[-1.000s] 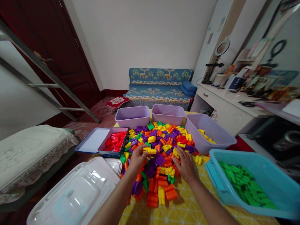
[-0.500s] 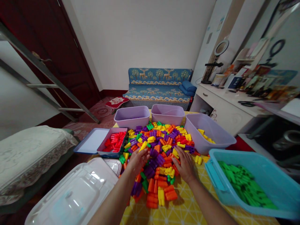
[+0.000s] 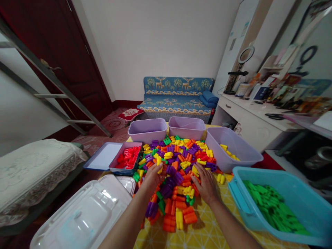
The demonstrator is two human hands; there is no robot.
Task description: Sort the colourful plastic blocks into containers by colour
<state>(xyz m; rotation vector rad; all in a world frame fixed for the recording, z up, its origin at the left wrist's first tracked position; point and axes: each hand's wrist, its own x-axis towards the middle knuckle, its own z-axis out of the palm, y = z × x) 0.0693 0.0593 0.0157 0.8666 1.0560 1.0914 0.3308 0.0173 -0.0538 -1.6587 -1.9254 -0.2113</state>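
Note:
A spread-out heap of plastic building blocks (image 3: 178, 180) in purple, orange, yellow, green and red lies on the table. My left hand (image 3: 153, 177), on the heap's left side, is closed on a yellow block (image 3: 159, 161), which pokes up past the fingertips. On the heap's right side my right hand (image 3: 207, 185) rests palm down with its fingers spread. Its fingertips are at the blocks beside a yellow one (image 3: 195, 171), and nothing is gripped in it. Several orange blocks (image 3: 169, 223) lie at the near edge of the heap.
Behind the heap stand a left lilac bin (image 3: 147, 135), a middle lilac bin (image 3: 186, 130) and a right lilac bin (image 3: 230, 160) with yellow blocks. A teal tub (image 3: 249, 216) holds green blocks. Red blocks (image 3: 128, 157) fill a box at left, near a clear lid (image 3: 77, 214).
The yellow block in my left hand has turned from slanted to more upright. My right hand stays in nearly the same place. The whole view has shifted slightly.

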